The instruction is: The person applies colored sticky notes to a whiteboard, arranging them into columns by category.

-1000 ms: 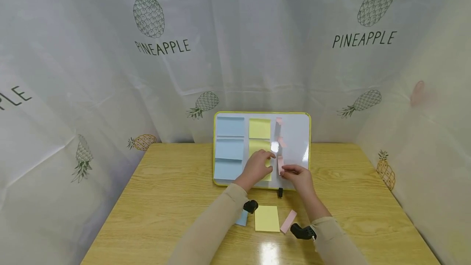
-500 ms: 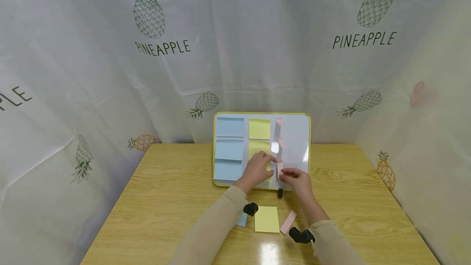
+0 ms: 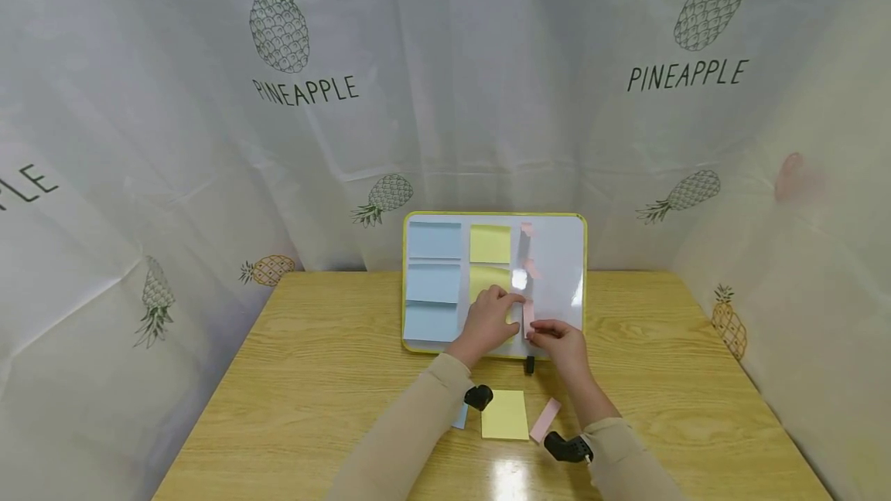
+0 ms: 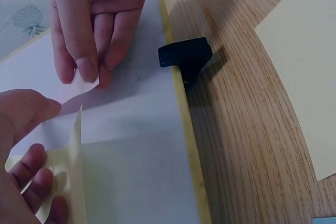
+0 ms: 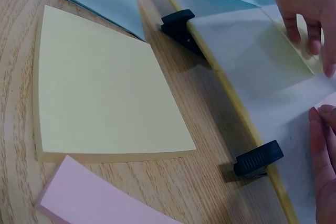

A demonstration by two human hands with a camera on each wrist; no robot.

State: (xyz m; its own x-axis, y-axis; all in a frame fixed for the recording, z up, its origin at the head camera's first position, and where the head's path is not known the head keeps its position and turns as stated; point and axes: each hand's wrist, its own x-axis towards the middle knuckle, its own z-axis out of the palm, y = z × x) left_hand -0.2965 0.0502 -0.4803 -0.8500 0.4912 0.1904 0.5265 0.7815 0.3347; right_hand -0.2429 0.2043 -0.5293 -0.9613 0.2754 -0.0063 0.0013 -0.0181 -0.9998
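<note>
My right hand (image 3: 565, 345) pinches the lower end of a narrow pink sticky note (image 3: 528, 315) against or just off the whiteboard (image 3: 560, 261). My left hand (image 3: 487, 321) is just left of it, with a fingertip at the note's upper end. In the left wrist view, the note (image 4: 80, 88) spans between both hands, and a yellow sticky note (image 4: 76, 171) stands off the board by my left fingers, which look loosely bent. Above, two pink notes (image 3: 532, 269) curl off the board. Part of the lowest yellow note is behind my left hand.
Blue sticky notes (image 3: 433, 282) fill the board's left column. A yellow pad (image 3: 504, 414), a pink pad (image 3: 545, 420) and a partly covered blue pad (image 3: 460, 416) lie on the wooden table (image 3: 313, 377). Black clips (image 5: 259, 158) hold the board's lower edge.
Both hands have shifted slightly down the board with the pink note. My left hand has moved a little to the right, its fingertip now at the note's top.
</note>
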